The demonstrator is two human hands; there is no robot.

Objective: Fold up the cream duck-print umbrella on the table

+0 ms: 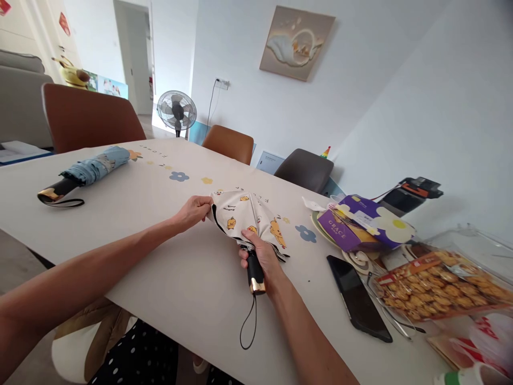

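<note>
A cream folding umbrella (248, 216) printed with small yellow ducks lies on the white table (160, 267), its canopy loose and unrolled. My right hand (262, 259) is wrapped round its black handle, whose gold end and black wrist loop point toward me. My left hand (194, 210) pinches the left edge of the canopy fabric. A second umbrella, light blue and rolled up (86, 172), lies apart at the table's far left with its black handle toward the edge.
A black phone (358, 305) lies flat right of my right hand. Beyond it sit a purple box (352, 224) on a plate and a clear snack container (441, 286). Brown chairs (86, 117) stand along the far side, a fan (177, 110) behind.
</note>
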